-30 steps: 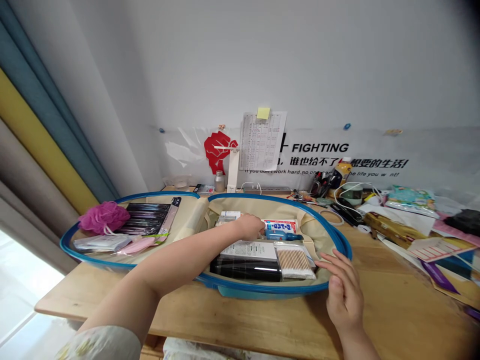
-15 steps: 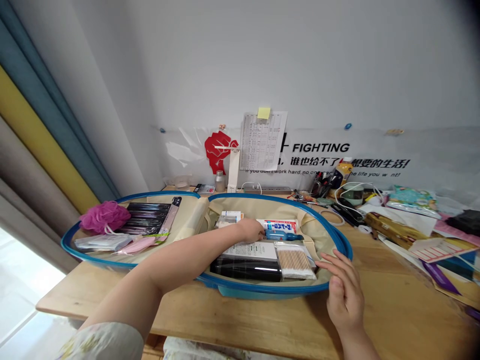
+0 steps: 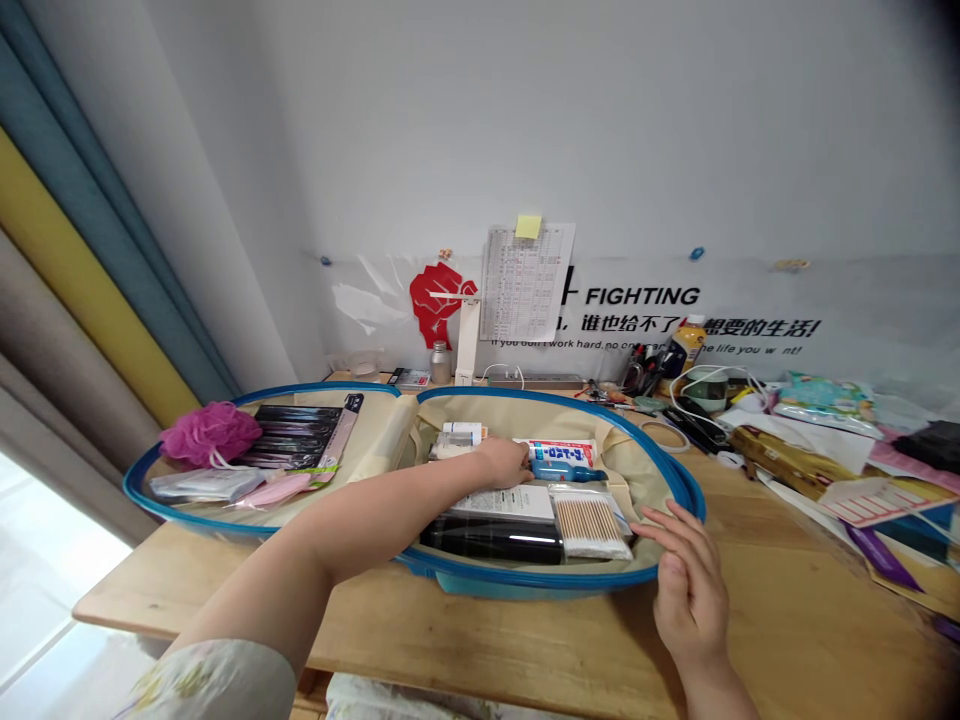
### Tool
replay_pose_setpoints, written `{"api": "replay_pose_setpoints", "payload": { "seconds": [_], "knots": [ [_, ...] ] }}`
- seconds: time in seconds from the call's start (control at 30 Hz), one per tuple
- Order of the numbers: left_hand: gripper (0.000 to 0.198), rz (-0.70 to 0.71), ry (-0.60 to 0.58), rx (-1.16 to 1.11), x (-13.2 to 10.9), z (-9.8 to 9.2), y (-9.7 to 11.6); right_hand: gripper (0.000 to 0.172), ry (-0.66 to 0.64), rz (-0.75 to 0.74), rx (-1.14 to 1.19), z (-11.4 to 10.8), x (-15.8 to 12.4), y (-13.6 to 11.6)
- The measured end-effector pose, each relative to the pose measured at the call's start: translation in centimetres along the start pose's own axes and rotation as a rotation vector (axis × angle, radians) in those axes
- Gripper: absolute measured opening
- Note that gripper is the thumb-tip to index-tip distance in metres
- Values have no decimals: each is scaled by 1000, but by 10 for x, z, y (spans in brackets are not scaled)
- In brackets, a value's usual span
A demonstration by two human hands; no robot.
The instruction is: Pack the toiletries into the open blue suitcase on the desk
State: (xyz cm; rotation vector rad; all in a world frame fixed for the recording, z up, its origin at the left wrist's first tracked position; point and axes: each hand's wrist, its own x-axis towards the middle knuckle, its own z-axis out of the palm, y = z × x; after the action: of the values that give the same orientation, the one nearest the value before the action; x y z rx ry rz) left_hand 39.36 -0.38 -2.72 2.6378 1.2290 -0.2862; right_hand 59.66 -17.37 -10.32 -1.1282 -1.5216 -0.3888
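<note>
My left hand (image 3: 505,462) reaches into the right half of an open suitcase with a blue rim (image 3: 570,577). Its fingers are closed at the left end of a small blue bottle (image 3: 564,471), which lies on its side; the fingertips are partly hidden. Behind the bottle is a white box with red and blue print (image 3: 574,450). A pack of cotton swabs (image 3: 592,524), a white printed box (image 3: 510,502) and a glossy black object (image 3: 495,538) lie in front. My right hand (image 3: 694,580) rests against the rim at the right, fingers spread, holding nothing.
The suitcase's left half holds a pink bath puff (image 3: 211,433), a pack of black tools (image 3: 296,436) and a clear pouch (image 3: 206,484). Behind stand a white lamp (image 3: 466,340) and a small jar (image 3: 440,363). Clutter, including a gold pouch (image 3: 787,458), covers the table's right side.
Almost nothing differs. My left hand and the blue bottle have shifted very slightly; my right hand stays at the rim.
</note>
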Motion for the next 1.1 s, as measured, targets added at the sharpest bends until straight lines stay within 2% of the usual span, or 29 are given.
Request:
{"api": "replay_pose_setpoints", "payload": {
  "seconds": [0.2,0.47,0.63,0.7,0.77,0.83,0.9,0.97,1.1],
  "knots": [
    [34,-17,43,-48,4,-9,-5,32,-17,1,-6,-1,0,-1],
    [30,-48,229,-132,-4,-38,-25,32,-10,-25,-14,-1,1,0],
    [22,-30,433,-222,-27,-71,-25,32,-7,-30,5,1,1,3],
    [26,7,515,-258,-50,-81,-25,32,4,-39,9,2,1,5],
    [27,95,606,-323,-82,-81,-26,32,17,-51,-1,2,2,6],
    [26,215,706,-403,-121,-70,-34,32,10,-63,-20,1,2,7],
    [28,216,740,-377,-161,-53,-52,32,-22,-70,-34,-1,3,8],
    [33,48,712,-278,-199,-34,-82,30,-48,-85,-47,-3,4,9],
    [51,-421,611,-189,-259,-1,-154,29,-44,-120,-80,-5,4,8]
  ]
}}
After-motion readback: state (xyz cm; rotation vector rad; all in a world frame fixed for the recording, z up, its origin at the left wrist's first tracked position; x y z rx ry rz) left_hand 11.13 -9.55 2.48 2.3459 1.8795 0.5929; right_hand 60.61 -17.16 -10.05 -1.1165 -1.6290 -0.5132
